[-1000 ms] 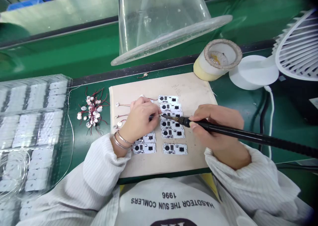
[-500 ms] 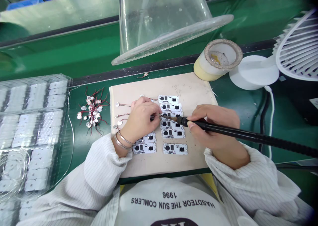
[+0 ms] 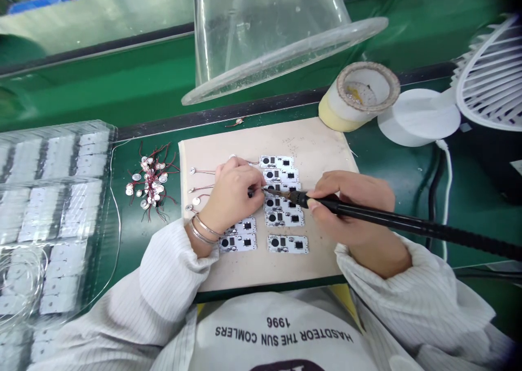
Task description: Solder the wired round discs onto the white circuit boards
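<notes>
My right hand [image 3: 356,199] is wrapped around a black soldering iron [image 3: 379,218], which points left. Its tip meets the left end of a white circuit board in the right-hand column of boards [image 3: 284,217], beside my left fingertips. My left hand [image 3: 235,194] is pinched closed at that same spot; what lies between its fingers is hidden. Beneath and in front of that hand are more circuit boards [image 3: 238,242], partly covered. Small round discs with red wires [image 3: 192,171] stick out to the left of the hand. A single circuit board [image 3: 287,244] lies nearest my body.
On the green table, left of the beige sheet [image 3: 228,270], lies a pile of wired discs [image 3: 153,180]. Clear trays of white boards [image 3: 41,210] fill the far left. A clear hood [image 3: 269,39] hangs ahead. Tape rolls [image 3: 346,107] and a white fan [image 3: 489,82] stand back right.
The view has shifted very slightly. Both hands and the soldering iron stay in nearly the same place on the boards.
</notes>
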Available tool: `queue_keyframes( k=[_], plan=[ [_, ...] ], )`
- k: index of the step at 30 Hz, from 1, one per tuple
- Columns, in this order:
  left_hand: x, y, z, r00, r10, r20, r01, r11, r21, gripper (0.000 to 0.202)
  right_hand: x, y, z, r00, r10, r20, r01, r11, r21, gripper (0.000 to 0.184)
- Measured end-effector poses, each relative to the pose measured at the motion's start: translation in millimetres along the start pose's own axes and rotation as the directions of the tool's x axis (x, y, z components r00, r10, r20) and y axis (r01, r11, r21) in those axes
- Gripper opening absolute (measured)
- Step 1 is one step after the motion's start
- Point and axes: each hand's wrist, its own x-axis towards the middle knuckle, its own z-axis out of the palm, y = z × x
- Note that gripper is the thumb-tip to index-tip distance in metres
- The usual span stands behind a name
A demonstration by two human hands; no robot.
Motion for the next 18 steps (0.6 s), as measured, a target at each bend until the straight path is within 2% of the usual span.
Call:
queue_keyframes(
  k=[5, 10, 18],
  plan=[
    [0.8, 0.8, 1.2, 1.000, -0.014, -0.013, 0.014, 1.000, 0.000, 0.013, -0.5, 0.2, -0.5, 1.000, -0.006, -0.013, 0.006, 1.000, 0.010, 0.014],
    [0.8, 0.7, 1.9, 1.000, -0.010, -0.021, 0.010, 1.000, 0.004, 0.013, -4.1, 3.1, -3.1, 0.996, 0.059, -0.068, -0.053, 0.995, 0.085, 0.013],
    [-2.3, -2.3, 4.5, 0.999, 0.028, -0.045, -0.027, 1.000, 0.016, 0.012, -8.5, 5.6, -8.0, 0.985, 0.092, -0.148, -0.080, 0.994, 0.081, 0.015]
  ],
)
